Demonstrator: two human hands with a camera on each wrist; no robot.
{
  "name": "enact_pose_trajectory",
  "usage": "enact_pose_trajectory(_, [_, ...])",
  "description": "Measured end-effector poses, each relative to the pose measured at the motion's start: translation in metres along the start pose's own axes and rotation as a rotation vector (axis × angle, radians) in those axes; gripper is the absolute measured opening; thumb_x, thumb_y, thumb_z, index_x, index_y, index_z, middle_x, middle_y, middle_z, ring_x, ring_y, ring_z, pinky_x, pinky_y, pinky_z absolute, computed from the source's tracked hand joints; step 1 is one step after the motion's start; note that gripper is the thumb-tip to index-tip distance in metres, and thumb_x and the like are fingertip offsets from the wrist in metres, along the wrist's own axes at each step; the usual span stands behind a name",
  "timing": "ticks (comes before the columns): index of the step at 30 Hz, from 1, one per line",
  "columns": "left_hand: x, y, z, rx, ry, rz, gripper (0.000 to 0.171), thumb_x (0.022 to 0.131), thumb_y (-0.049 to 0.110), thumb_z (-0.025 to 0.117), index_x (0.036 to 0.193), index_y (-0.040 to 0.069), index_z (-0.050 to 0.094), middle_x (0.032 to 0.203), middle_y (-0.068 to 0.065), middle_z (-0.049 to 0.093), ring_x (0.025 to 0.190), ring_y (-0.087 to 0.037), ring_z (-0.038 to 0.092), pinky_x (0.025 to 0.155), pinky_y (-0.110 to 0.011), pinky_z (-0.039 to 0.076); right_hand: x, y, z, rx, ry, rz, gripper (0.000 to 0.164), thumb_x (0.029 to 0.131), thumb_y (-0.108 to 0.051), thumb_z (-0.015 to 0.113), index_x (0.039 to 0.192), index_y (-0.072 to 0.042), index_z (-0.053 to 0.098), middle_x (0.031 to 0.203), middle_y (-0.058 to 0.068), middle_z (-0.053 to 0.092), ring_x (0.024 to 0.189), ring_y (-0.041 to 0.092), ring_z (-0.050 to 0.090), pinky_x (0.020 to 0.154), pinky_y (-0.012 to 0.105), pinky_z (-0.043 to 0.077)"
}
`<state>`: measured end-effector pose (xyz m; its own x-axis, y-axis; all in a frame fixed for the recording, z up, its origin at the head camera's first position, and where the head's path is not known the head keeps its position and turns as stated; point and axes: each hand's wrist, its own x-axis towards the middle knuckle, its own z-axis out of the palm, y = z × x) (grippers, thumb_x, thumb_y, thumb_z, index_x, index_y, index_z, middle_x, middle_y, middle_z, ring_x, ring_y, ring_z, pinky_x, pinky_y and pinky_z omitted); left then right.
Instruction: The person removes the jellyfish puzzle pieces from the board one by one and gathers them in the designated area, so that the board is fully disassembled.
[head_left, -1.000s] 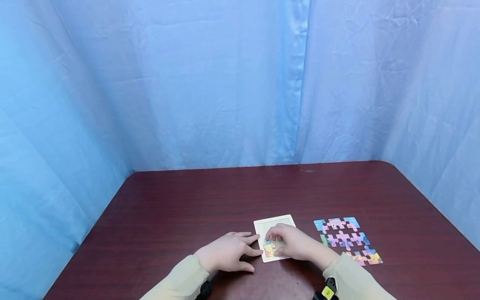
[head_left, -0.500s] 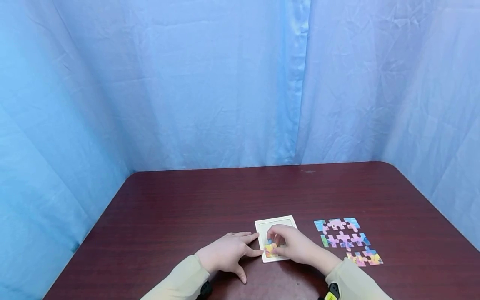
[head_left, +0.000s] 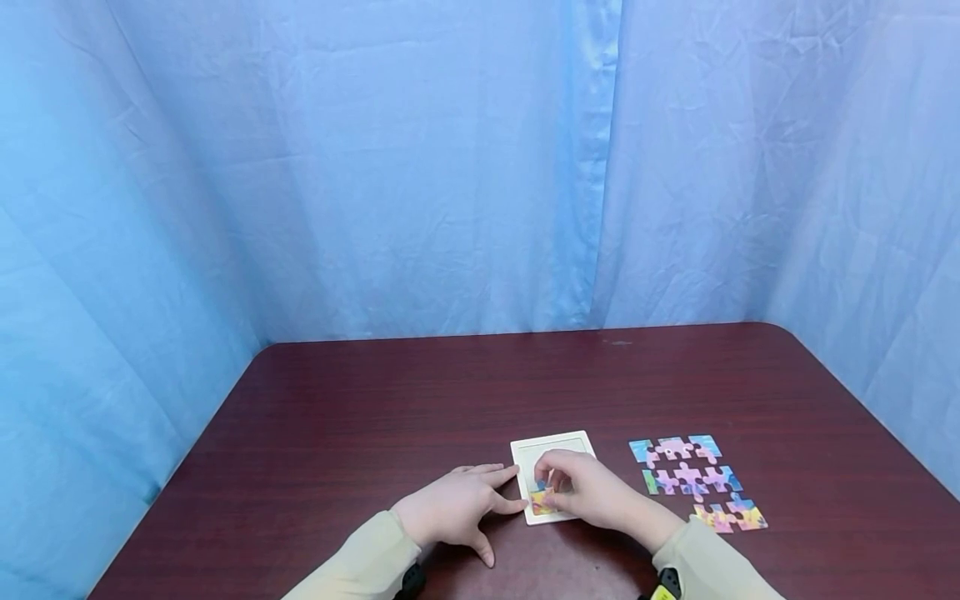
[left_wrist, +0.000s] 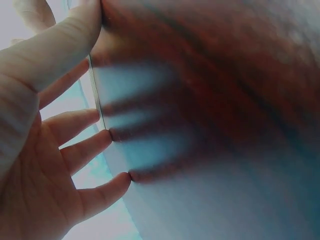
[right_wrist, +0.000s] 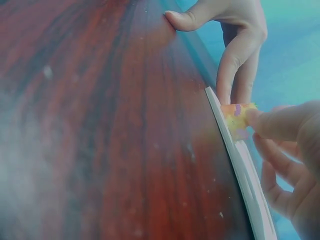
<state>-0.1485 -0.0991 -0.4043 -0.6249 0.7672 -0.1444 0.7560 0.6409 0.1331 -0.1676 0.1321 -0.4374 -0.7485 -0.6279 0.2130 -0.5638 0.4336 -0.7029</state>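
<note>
A white puzzle tray (head_left: 550, 438) with a raised rim lies on the table in front of the person. At its left rim rest two fingertips of the left hand (head_left: 456, 505), whose fingers are spread and thumb points out to the side. In the left wrist view its fingertips (left_wrist: 122, 179) touch the tabletop. The right hand (head_left: 587, 490) is over the tray and pinches a yellow-and-orange puzzle piece (right_wrist: 236, 121) between thumb and fingers. That piece stands tilted inside the near left corner of the tray, partly hidden by the fingers in the head view.
Right of the tray, several colourful puzzle pieces (head_left: 687, 478) lie in three loose rows. The dark red wooden table (head_left: 390, 400) has rounded far corners. Blue curtains (head_left: 450, 167) hang behind and on both sides.
The tray has shifted slightly to the right, and the left thumb has swung down toward the person. The piece, flatter earlier, is now tilted in the right hand's fingers.
</note>
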Motion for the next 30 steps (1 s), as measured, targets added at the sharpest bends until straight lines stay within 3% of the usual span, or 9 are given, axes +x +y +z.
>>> enact_pose_trajectory(6, [0.000, 0.000, 0.001, 0.008, 0.000, -0.001, 0.075, 0.059, 0.044, 0.083, 0.130, 0.033, 0.059, 0.147, -0.008, 0.042, 0.134, -0.024, 0.042, 0.100, -0.041, 0.042, -0.002, 0.000, -0.005, 0.007, 0.021, -0.026, 0.022, 0.077, -0.009, 0.076, 0.082, -0.016, 0.056, 0.078, -0.009, 0.058, 0.071, -0.002, 0.053, 0.064, 0.021, 0.045])
enact_pose_trajectory(12, [0.000, 0.000, 0.002, 0.003, -0.007, -0.015, 0.076, 0.059, 0.045, 0.083, 0.130, 0.034, 0.058, 0.149, -0.006, 0.040, 0.135, -0.025, 0.041, 0.100, -0.041, 0.041, -0.006, 0.001, -0.015, -0.014, 0.028, 0.022, 0.022, 0.077, -0.011, 0.076, 0.081, -0.017, 0.055, 0.076, -0.012, 0.057, 0.071, -0.002, 0.052, 0.067, 0.023, 0.046])
enact_pose_trajectory(15, [0.001, 0.000, 0.002, 0.006, -0.010, -0.015, 0.076, 0.059, 0.045, 0.082, 0.130, 0.034, 0.058, 0.149, -0.006, 0.040, 0.135, -0.025, 0.041, 0.101, -0.039, 0.040, -0.009, 0.003, -0.020, -0.013, 0.029, 0.043, 0.020, 0.078, -0.013, 0.076, 0.086, -0.017, 0.057, 0.078, -0.012, 0.057, 0.072, -0.001, 0.052, 0.068, 0.024, 0.048])
enact_pose_trajectory(21, [0.001, 0.000, 0.003, 0.024, -0.008, -0.003, 0.075, 0.060, 0.045, 0.082, 0.130, 0.033, 0.058, 0.148, -0.008, 0.041, 0.135, -0.025, 0.041, 0.104, -0.035, 0.038, -0.017, 0.008, -0.029, -0.019, 0.039, 0.006, 0.016, 0.081, -0.014, 0.074, 0.093, -0.014, 0.063, 0.080, -0.008, 0.061, 0.073, -0.001, 0.053, 0.068, 0.024, 0.049])
enact_pose_trajectory(30, [0.000, 0.001, 0.001, 0.011, -0.020, -0.016, 0.075, 0.061, 0.045, 0.082, 0.131, 0.033, 0.058, 0.148, -0.008, 0.040, 0.136, -0.025, 0.040, 0.104, -0.036, 0.038, -0.028, 0.009, -0.051, -0.016, 0.039, 0.103, 0.013, 0.081, -0.014, 0.074, 0.089, -0.018, 0.064, 0.079, -0.010, 0.060, 0.072, 0.000, 0.052, 0.066, 0.023, 0.047])
